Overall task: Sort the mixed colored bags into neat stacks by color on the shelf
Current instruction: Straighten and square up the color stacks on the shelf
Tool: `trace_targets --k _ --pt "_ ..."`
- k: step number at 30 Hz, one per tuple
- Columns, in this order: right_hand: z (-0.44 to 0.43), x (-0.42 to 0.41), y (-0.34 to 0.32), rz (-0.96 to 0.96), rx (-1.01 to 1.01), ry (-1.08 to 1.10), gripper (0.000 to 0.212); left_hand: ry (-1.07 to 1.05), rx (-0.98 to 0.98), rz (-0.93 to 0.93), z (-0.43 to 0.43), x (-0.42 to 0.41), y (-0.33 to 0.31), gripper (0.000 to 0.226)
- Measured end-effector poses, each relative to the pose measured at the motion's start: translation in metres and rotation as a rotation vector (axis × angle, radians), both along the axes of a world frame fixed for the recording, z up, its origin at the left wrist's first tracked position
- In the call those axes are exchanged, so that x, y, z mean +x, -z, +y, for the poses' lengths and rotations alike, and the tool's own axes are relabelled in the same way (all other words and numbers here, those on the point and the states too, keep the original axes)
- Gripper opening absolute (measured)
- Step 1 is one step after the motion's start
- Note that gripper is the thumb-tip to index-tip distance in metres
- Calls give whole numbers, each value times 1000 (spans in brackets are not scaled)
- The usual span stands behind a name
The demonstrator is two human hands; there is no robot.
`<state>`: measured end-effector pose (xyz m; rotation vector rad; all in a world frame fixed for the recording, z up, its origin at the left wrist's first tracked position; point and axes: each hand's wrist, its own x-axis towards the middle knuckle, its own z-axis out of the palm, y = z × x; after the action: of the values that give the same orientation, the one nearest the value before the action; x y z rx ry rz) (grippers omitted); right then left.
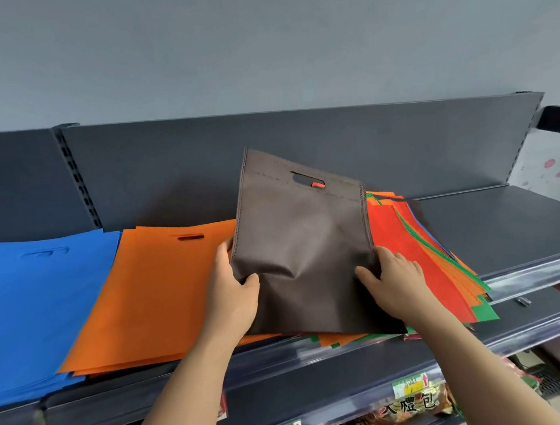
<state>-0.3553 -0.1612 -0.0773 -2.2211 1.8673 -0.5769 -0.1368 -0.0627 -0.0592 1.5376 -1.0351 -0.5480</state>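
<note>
A brown bag (302, 237) with a cut-out handle stands tilted up from the mixed pile (419, 255) of red, orange and green bags on the dark shelf (507, 224). My left hand (233, 291) grips its lower left edge, thumb on the front. My right hand (392, 279) pinches its lower right edge. Left of the pile lies an orange stack (151, 296), and further left a blue stack (28, 309).
The shelf's right part is bare dark metal up to its front rail (541, 272). A dark back panel (201, 165) rises behind the bags. Lower shelves hold packaged goods (404, 410) and price tags. A black adapter (556, 119) with a cable hangs at the far right.
</note>
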Motion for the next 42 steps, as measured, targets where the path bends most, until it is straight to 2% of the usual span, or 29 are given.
trace_targets --k 3,5,19,31,42 --pt "7 19 -4 -268 -12 -54 49 -81 -5 9 10 16 -2 62" --pt "12 32 -8 -349 -30 -104 53 -137 -2 15 17 29 -2 60" --pt "102 200 -24 -387 -150 -371 42 -404 80 -14 139 167 -13 54" --pt "222 374 -21 -432 -57 -519 42 -528 127 -106 289 332 -13 55" --pt "265 485 -21 -376 7 -587 42 -629 242 -207 336 448 -10 58"
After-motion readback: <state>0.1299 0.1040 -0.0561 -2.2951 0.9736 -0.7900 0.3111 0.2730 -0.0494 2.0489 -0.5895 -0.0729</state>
